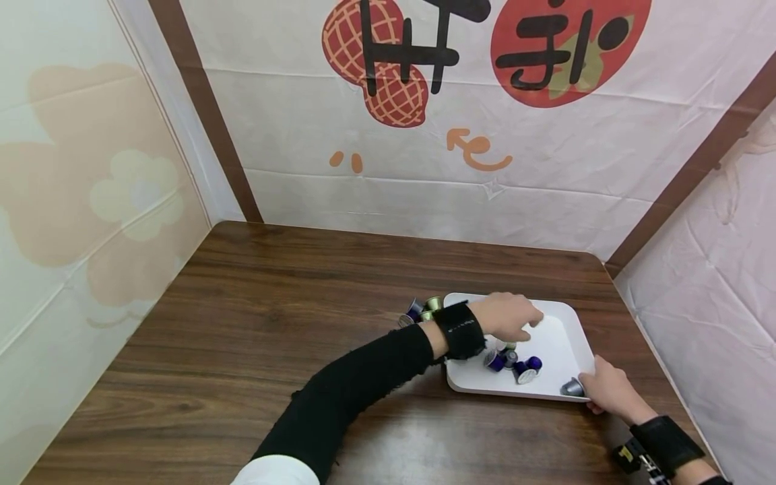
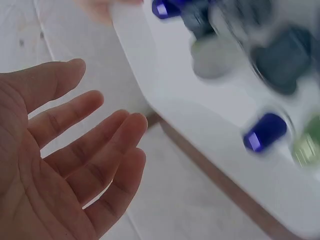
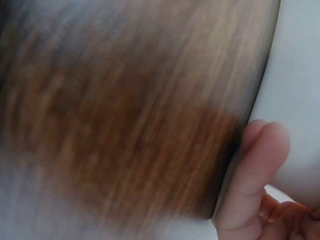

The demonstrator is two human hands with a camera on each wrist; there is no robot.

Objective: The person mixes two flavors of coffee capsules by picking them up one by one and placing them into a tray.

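A white tray (image 1: 564,337) lies on the right of the brown wooden table (image 1: 254,337). Several coffee capsules lie in it: blue ones (image 1: 496,362), (image 1: 527,369) and a grey one (image 1: 572,387) at the near right corner. My left hand (image 1: 521,322) hovers over the tray's left part, palm down and holding nothing; the left wrist view shows it (image 2: 100,110) with straight fingers beside the tray (image 2: 210,115), where a blue capsule (image 2: 265,132) lies. My right hand (image 1: 606,389) grips the tray's near right corner; one of its fingers (image 3: 255,170) curls against the tray's edge (image 3: 300,75).
More capsules, one purple (image 1: 414,311) and one green (image 1: 433,303), lie on the table just left of the tray. Printed cloth walls (image 1: 424,168) close in the table at the back and on both sides. Both wrist views are blurred.
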